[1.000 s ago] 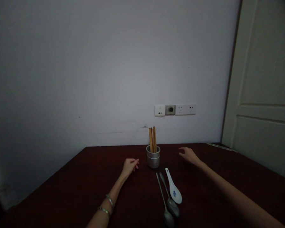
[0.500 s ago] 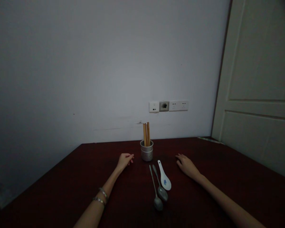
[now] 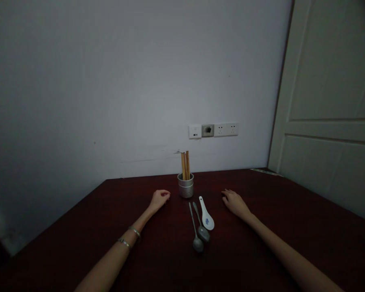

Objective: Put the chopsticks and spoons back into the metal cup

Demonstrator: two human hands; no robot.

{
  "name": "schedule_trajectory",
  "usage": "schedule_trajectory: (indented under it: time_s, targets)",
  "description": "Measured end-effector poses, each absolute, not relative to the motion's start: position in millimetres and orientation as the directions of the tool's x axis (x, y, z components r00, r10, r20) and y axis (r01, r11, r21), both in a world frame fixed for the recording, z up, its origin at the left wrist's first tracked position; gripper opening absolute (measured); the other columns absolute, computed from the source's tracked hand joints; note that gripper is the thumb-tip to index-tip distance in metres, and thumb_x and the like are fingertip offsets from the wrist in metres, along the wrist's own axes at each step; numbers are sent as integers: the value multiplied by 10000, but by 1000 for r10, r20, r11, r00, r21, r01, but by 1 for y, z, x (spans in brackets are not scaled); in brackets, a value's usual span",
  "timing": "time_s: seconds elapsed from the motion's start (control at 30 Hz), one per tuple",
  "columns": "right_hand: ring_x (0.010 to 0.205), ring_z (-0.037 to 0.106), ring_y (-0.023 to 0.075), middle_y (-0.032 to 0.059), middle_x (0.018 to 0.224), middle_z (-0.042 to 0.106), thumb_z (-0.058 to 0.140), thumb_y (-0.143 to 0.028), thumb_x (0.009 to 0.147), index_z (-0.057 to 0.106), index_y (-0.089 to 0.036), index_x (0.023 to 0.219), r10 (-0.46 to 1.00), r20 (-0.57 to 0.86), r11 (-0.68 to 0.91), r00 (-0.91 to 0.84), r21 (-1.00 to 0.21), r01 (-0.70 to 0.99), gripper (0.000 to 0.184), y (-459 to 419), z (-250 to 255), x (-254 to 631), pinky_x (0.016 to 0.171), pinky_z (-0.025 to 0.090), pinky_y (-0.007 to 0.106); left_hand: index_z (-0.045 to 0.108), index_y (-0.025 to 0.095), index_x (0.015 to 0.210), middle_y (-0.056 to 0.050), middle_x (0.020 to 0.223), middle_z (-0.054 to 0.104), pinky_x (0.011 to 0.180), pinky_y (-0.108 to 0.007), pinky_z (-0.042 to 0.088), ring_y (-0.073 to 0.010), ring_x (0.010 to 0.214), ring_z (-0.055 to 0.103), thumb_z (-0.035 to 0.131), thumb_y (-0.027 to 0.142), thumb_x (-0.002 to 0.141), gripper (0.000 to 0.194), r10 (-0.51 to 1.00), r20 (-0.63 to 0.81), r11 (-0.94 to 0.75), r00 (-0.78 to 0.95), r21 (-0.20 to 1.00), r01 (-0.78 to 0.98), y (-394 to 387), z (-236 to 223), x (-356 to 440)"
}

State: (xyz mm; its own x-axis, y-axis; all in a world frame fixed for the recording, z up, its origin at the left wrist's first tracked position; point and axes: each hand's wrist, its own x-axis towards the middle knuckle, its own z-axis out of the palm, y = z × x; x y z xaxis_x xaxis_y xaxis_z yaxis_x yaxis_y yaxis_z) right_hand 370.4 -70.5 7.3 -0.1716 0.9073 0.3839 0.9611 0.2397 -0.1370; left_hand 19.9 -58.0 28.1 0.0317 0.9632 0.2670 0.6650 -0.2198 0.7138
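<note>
My left hand [image 3: 159,199] rests on the table left of a metal cup [image 3: 185,190], its fingers curled in and holding nothing that I can see. Two bangles circle that wrist. Several wooden chopsticks [image 3: 185,166] stand upright in the cup. In front of the cup lie a long-handled metal spoon [image 3: 197,244], a second metal spoon [image 3: 203,234] and a white ceramic spoon [image 3: 207,221] with a blue mark, side by side. To the right of them my right hand [image 3: 235,202] lies palm down with fingers stretched, touching only the tabletop.
The dark red table [image 3: 79,227] runs back to a pale wall [image 3: 140,81]. Sockets and switches [image 3: 226,129] are set in the wall behind the cup. On the right stands a panelled door [image 3: 328,101]. A thin strip [image 3: 266,172] lies along the table's back right edge.
The camera has tipped slightly, so the cup and spoons sit higher in the picture. My left fingers have curled in a little more. My right hand stays flat on the table.
</note>
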Motion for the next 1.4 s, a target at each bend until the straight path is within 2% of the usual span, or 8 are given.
schedule_trajectory:
  time_s: [0.07, 0.17, 0.3, 0.43, 0.57, 1.03, 1.27, 1.4]
  targets:
    - [1150, 453, 236, 168, 1189, 536, 350, -220, 807, 565, -53, 1127, 910, 383, 229, -160, -143, 963, 420, -71, 7, 370, 984, 316, 333, 640, 132, 875, -35, 749, 617, 583, -219, 418, -117, 628, 550, 501, 242, 721, 234, 927, 355, -314, 118, 566, 762, -72, 39, 25]
    - [1152, 450, 239, 163, 1202, 527, 347, -231, 811, 561, -64, 1135, 914, 377, 219, -152, -142, 965, 423, -70, 6, 370, 979, 322, 339, 610, 195, 962, -27, 919, 590, 652, -215, 425, -117, 745, 553, 518, 219, 731, 250, 805, 421, -547, 419, 249, 799, -103, 58, 40]
    - [1158, 443, 243, 168, 1201, 526, 347, -224, 809, 557, -53, 1138, 917, 367, 221, -159, -136, 966, 426, -69, 5, 371, 984, 317, 340, 549, 216, 1034, -38, 1043, 541, 668, -207, 431, -142, 920, 520, 489, 196, 779, 263, 540, 279, -799, 794, -125, 588, -144, 73, 69]
    - [1151, 450, 246, 177, 1192, 531, 346, -225, 812, 558, -39, 1134, 910, 382, 230, -161, -144, 962, 428, -69, 5, 371, 990, 310, 338, 546, 180, 959, -54, 961, 548, 574, -200, 425, -148, 872, 518, 479, 182, 799, 173, 423, 175, -831, 889, -317, 457, -163, 71, 85]
    - [1154, 448, 236, 155, 1200, 531, 364, -219, 804, 563, -67, 1134, 910, 385, 233, -157, -161, 959, 415, -69, 4, 372, 982, 319, 335, 548, 177, 912, -49, 915, 548, 523, -197, 402, -140, 828, 521, 465, 171, 816, 127, 388, 170, -819, 906, -387, 423, -164, 64, 87]
    - [1148, 451, 249, 174, 1208, 518, 372, -215, 799, 562, -53, 1132, 910, 383, 241, -157, -182, 954, 416, -67, 2, 374, 975, 326, 355, 534, 181, 943, -31, 846, 549, 442, -203, 327, -117, 720, 521, 420, 169, 852, 147, 293, 178, -808, 939, -480, 343, -163, 58, 85]
    - [1155, 444, 253, 179, 1205, 519, 381, -217, 800, 569, -53, 1121, 915, 376, 238, -148, -206, 949, 407, -70, 5, 372, 983, 315, 352, 539, 162, 935, -40, 813, 562, 442, -193, 333, -113, 691, 531, 382, 166, 865, 171, 242, 179, -801, 954, -517, 300, -163, 59, 83]
    - [1157, 442, 253, 178, 1215, 510, 395, -210, 791, 568, -59, 1121, 918, 371, 242, -143, -236, 941, 403, -69, 5, 373, 981, 314, 358, 550, 150, 911, -56, 888, 587, 477, -183, 378, -108, 709, 553, 351, 165, 873, 203, 234, 235, -807, 943, -494, 324, -162, 68, 81]
